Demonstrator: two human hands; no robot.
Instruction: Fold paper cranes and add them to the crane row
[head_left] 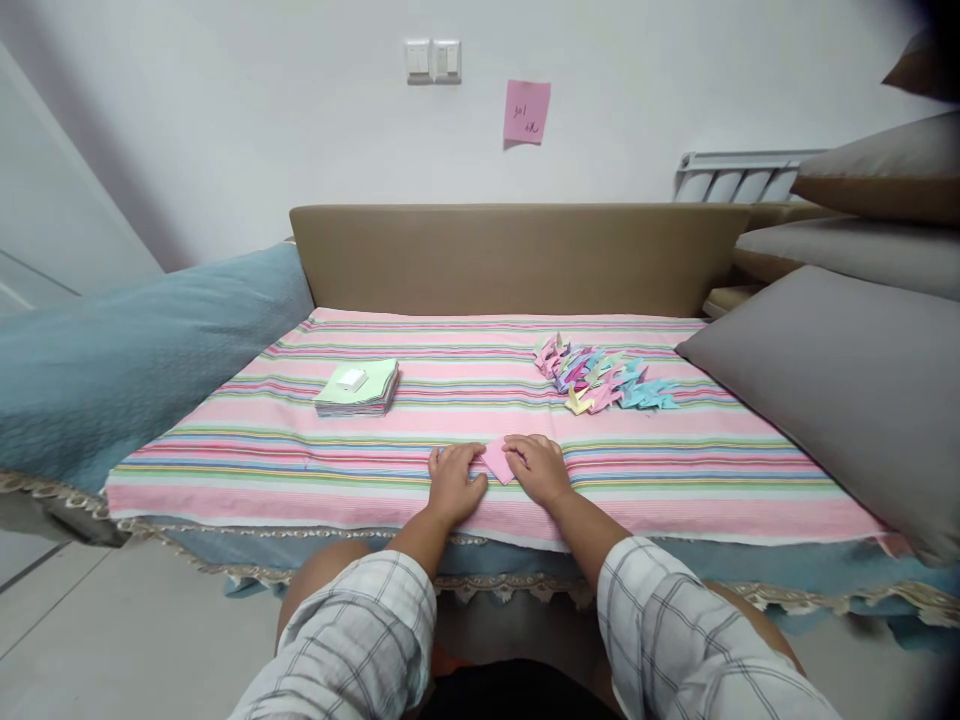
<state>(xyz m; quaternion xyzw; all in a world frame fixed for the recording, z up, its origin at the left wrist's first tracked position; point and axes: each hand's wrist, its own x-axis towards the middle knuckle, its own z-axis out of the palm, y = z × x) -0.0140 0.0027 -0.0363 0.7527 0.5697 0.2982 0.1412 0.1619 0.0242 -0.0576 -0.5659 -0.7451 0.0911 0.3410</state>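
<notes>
A small folded piece of pink paper (498, 461), roughly diamond-shaped, lies on the striped cloth (465, 370) near the seat's front. My right hand (541, 470) covers its right side, with curled fingers pressed on the paper. Palm down on the cloth, my left hand (453, 484) has its thumb and fingers apart. Its index fingertip touches or nearly touches the paper's left corner. Part of the paper is hidden under the right fingers.
Several folded paper cranes (600, 378) in mixed colours lie to the back right. At left is a stack of paper squares (358, 398) with a small white block (352, 379) on top. Grey cushions (817, 400) border the right; a blue-covered armrest (172, 330) borders the left.
</notes>
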